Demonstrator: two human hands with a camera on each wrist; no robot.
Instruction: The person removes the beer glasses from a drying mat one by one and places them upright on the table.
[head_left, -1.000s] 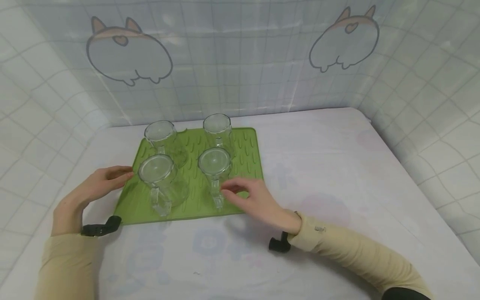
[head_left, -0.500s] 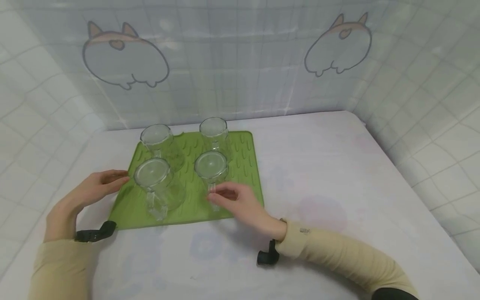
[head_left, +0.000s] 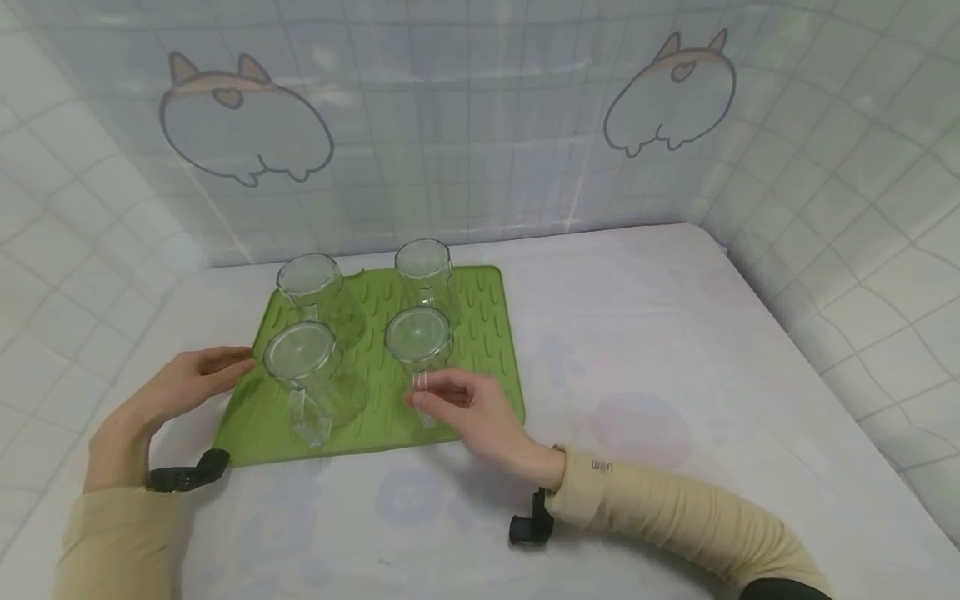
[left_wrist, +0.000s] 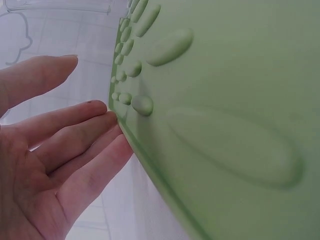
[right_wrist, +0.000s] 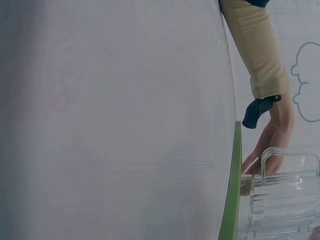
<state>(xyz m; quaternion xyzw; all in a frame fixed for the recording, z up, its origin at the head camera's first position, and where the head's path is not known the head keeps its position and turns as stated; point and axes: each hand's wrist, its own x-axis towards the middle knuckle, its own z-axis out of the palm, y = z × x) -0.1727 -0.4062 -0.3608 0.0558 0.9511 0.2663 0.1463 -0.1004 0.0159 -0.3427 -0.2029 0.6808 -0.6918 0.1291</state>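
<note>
Several clear glass mugs stand upside down on a green drying mat (head_left: 487,333). My right hand (head_left: 476,412) pinches the handle of the front right mug (head_left: 418,335), thumb and fingertips meeting on it. Left of that stands the front left mug (head_left: 303,354), its handle pointing toward me. My left hand (head_left: 186,382) is at the mat's left edge. In the left wrist view, the straight fingertips of that hand (left_wrist: 65,155) touch the mat's edge (left_wrist: 170,200), with the thumb apart. The right wrist view catches a mug (right_wrist: 285,202) from the side.
Behind stand the back left mug (head_left: 307,275) and the back right mug (head_left: 423,260), close to the front ones. A white patterned cloth (head_left: 637,350) covers the table. Tile-patterned sheeting (head_left: 465,125) rises at the back and both sides.
My right hand has moved left from beside the front right mug and now grips its handle. My left hand stays at the mat's edge. The head view has shifted slightly.
</note>
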